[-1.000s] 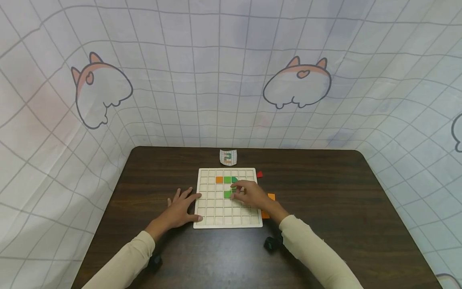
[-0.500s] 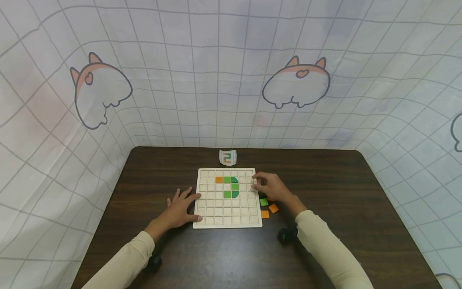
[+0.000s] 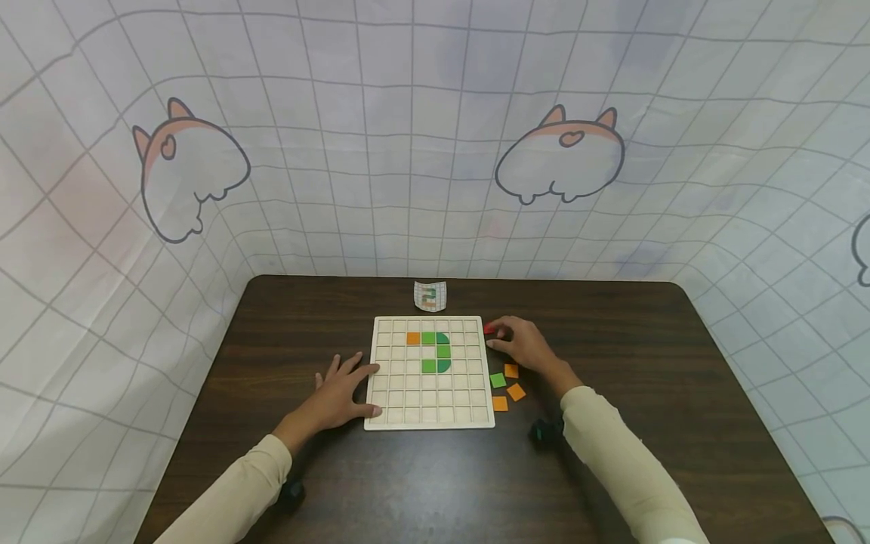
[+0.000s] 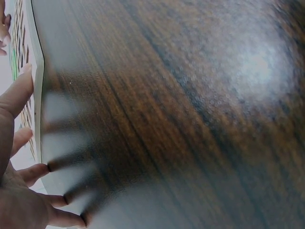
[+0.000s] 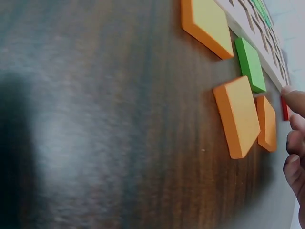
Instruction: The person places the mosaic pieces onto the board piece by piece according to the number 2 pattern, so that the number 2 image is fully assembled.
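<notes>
A cream grid board (image 3: 401,408) lies on the table with coloured tiles set in its cells. On it are an orange square (image 3: 413,338), green squares (image 3: 443,352) and dark green rounded pieces (image 3: 444,366). My left hand (image 3: 340,397) rests at the board's left side, thumb and index finger spread on its edge; the left wrist view shows the other fingers reaching down beside it. By the board's upper right corner, my right hand (image 3: 523,344) touches a small red piece (image 3: 488,329) with its index finger, the thumb apart below. Part of the red piece is hidden.
Right of the board lie a loose green square (image 3: 498,380) and several orange squares (image 3: 516,392). A small patterned card (image 3: 430,297) sits behind the board. The dark wooden table (image 3: 598,317) is surrounded by a white grid-printed curtain (image 3: 435,151).
My right hand has left the middle of the board and moved right to the red piece. A dark green rounded piece now shows in the cell it was over. The left hand stays put.
</notes>
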Tool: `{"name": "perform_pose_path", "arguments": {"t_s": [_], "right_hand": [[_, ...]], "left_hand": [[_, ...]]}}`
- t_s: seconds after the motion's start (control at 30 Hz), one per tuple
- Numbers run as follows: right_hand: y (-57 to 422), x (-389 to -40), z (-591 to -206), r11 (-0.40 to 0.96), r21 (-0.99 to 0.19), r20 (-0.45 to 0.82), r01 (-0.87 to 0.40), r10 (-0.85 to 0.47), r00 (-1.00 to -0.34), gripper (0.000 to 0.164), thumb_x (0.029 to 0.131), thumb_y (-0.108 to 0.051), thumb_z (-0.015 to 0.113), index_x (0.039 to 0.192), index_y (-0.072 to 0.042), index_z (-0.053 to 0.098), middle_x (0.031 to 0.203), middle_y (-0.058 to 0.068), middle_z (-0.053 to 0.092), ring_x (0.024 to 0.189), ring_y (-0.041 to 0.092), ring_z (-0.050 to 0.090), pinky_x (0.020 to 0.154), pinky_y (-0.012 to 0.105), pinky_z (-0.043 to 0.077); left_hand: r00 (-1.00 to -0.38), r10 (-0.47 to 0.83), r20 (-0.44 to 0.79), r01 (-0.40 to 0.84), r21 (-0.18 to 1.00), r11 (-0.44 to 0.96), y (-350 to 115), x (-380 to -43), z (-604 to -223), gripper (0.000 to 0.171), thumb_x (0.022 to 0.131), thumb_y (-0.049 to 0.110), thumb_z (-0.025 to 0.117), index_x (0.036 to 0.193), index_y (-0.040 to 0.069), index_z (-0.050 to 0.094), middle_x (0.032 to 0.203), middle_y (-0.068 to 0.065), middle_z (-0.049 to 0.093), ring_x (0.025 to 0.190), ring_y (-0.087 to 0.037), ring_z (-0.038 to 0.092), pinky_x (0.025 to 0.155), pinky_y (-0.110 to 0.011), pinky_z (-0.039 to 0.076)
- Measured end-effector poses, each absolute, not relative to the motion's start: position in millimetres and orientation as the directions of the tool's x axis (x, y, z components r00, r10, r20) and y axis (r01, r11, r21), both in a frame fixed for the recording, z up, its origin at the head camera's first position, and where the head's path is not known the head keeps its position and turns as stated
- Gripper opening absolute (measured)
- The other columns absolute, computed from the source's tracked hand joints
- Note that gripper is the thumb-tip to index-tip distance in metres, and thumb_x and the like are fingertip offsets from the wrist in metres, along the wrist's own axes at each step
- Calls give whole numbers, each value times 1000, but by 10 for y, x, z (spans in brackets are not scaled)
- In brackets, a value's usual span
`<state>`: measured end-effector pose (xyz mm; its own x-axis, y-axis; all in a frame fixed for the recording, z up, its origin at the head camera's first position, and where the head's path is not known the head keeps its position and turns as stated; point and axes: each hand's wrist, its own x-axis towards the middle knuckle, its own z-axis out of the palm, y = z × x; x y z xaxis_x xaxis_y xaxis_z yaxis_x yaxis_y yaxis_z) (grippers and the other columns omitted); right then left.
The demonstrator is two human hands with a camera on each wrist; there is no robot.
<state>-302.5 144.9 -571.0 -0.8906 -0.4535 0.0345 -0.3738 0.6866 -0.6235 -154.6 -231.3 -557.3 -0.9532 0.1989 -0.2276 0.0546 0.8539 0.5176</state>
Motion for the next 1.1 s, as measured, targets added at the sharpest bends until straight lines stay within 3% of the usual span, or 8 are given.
{"name": "perform_pose_path", "arguments": {"t_s": [0.4, 0.73, 1.1], "right_hand": [[1440, -3148, -5689, 743, -574, -25, -344, -436, -899, 45, 95, -27, 72, 134, -5, 62, 118, 16, 62, 109, 32, 60, 94, 50, 49], [1438, -3222, -5688, 748, -558, -53, -358, -463, -885, 51, 94, -27, 73, 139, -6, 60, 118, 18, 60, 108, 32, 58, 92, 49, 49], [1440, -3228, -5698, 746, -578, -48, -330, -434, -900, 46, 92, -29, 75, 132, -9, 67, 117, 15, 61, 109, 33, 59, 95, 50, 49]], "left_hand": [[-952, 200, -231, 54, 517, 855, -2316, -1541, -5581, 82, 83, 48, 80, 153, 23, 44, 166, -17, 21, 150, -56, 5, 105, -84, 9], [-954, 197, -226, 56, 511, 858, -2319, -1550, -5573, 82, 83, 48, 80, 153, 23, 44, 166, -17, 21, 150, -56, 6, 106, -83, 10], [-954, 206, -219, 64, 523, 850, -2335, -1552, -5591, 82, 83, 48, 80, 153, 23, 44, 166, -17, 21, 150, -55, 5, 106, -83, 10]]}}
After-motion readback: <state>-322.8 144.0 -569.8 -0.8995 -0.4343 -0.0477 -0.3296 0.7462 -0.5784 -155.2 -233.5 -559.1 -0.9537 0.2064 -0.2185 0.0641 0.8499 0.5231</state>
